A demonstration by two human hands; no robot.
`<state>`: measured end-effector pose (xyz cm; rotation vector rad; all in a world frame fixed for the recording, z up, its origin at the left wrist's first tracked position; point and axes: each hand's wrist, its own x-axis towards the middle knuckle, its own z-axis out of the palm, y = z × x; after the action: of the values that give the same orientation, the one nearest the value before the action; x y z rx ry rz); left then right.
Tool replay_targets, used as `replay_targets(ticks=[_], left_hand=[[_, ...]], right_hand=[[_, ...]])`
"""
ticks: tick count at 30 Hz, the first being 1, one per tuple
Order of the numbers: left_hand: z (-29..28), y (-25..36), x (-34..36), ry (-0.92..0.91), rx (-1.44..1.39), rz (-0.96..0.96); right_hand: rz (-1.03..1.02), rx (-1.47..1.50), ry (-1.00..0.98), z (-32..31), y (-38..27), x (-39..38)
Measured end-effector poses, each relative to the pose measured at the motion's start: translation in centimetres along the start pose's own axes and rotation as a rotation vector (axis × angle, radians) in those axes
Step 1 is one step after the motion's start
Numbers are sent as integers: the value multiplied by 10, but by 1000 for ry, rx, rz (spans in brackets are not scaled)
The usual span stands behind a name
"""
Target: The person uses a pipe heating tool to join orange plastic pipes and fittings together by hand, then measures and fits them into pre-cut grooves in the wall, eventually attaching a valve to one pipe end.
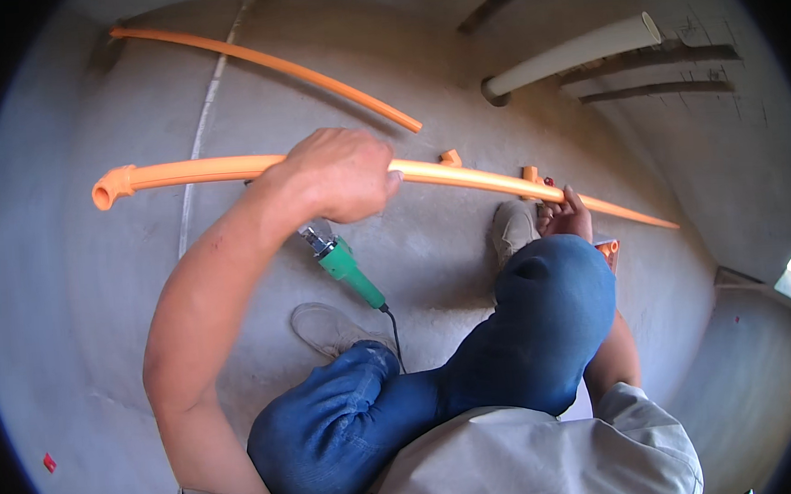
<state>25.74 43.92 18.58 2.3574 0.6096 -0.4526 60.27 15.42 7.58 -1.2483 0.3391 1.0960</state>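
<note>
"Where do we have the orange plastic pipe (464, 178)?"
"Crosswise beyond our knees (556, 278), over the grey floor (441, 258)."
"And our hands?"
"Our left hand (341, 176) is closed round it; our right hand (569, 218) holds it farther right with partly curled fingers."

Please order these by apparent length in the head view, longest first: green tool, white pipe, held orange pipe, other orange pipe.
1. Held orange pipe
2. Other orange pipe
3. White pipe
4. Green tool

Nearness and fisheye bending affect this; true lengths are unsure.
</note>
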Motion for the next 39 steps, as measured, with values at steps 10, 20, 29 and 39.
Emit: replay_targets(ticks=[10,20,29,39], left_hand=[[-11,4,62,-124,59,-9],[38,13,41,-149,24,10],[82,29,8,-367,-314,-231],[138,54,32,-462,-428,-134]], right_hand=[[-57,-951,-40,-7,2,-60],[-598,-723,-804,-95,85,-120],[61,-1878,73,-125,98,-73],[212,-1920,436,-269,118,-38]])
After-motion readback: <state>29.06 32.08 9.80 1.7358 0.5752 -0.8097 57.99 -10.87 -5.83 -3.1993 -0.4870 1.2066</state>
